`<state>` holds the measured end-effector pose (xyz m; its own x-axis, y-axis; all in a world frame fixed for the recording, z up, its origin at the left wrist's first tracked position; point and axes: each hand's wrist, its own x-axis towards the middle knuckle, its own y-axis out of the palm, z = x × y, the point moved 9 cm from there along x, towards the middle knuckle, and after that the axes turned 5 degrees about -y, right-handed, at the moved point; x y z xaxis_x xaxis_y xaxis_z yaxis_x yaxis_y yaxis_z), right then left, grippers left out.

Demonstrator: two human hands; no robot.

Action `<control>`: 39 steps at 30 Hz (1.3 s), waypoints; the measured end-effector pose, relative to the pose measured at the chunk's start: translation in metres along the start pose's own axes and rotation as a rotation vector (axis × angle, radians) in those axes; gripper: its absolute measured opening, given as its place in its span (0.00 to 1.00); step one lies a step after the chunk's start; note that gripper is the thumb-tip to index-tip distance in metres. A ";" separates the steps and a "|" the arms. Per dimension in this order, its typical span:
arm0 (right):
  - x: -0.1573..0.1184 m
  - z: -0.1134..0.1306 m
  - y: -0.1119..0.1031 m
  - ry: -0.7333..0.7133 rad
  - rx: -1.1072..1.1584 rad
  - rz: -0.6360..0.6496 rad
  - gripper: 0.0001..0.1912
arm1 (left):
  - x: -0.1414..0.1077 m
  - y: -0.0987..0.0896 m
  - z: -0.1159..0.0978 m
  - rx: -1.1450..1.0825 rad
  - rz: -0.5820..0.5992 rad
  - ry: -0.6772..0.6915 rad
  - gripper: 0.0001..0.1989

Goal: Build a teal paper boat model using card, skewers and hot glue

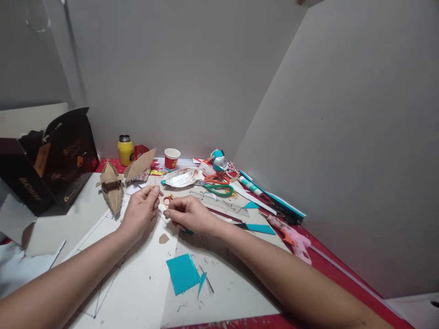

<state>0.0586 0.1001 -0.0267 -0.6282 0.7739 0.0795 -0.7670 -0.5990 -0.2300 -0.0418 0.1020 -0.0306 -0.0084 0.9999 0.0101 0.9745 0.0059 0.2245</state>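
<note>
Above the white paper [130, 283], my left hand [142, 205] pinches a thin pale stick [162, 198] between thumb and forefinger. My right hand [192, 214] is closed with its fingertips at the stick's lower end, close to the left fingers. A small red ring-shaped thing [167, 200] shows just behind the stick; I cannot tell whether it is touched. Below the hands lies a small brown cardboard piece [163, 238]. Nearer to me are a teal square [183, 273], a teal sliver [201, 284] and a thin dark pin-like piece [206, 278].
A cardboard boat shape [112, 189] and a dark box [65, 169] stand left. Behind are a yellow bottle [125, 150], a paper cup [172, 159] and green-handled scissors [219, 190]. On the right lie a clear ruler [219, 203] and a pink glue gun [291, 235].
</note>
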 end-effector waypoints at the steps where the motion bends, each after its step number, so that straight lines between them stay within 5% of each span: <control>1: -0.001 0.001 0.000 0.009 0.014 -0.011 0.15 | 0.000 -0.002 0.001 -0.024 -0.026 -0.005 0.16; 10: -0.007 -0.002 0.021 0.147 0.250 0.089 0.17 | -0.005 -0.007 0.003 -0.152 -0.181 -0.107 0.14; 15: -0.011 0.002 0.012 0.129 0.216 -0.020 0.14 | 0.000 -0.011 0.001 -0.130 -0.182 -0.121 0.15; 39: -0.030 0.011 0.023 0.295 0.478 0.013 0.14 | 0.003 -0.018 -0.018 -0.028 -0.219 -0.065 0.15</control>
<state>0.0577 0.0609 -0.0236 -0.6277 0.7494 -0.2106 -0.7763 -0.5823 0.2415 -0.0628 0.1052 -0.0174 -0.2039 0.9734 -0.1047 0.9442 0.2238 0.2418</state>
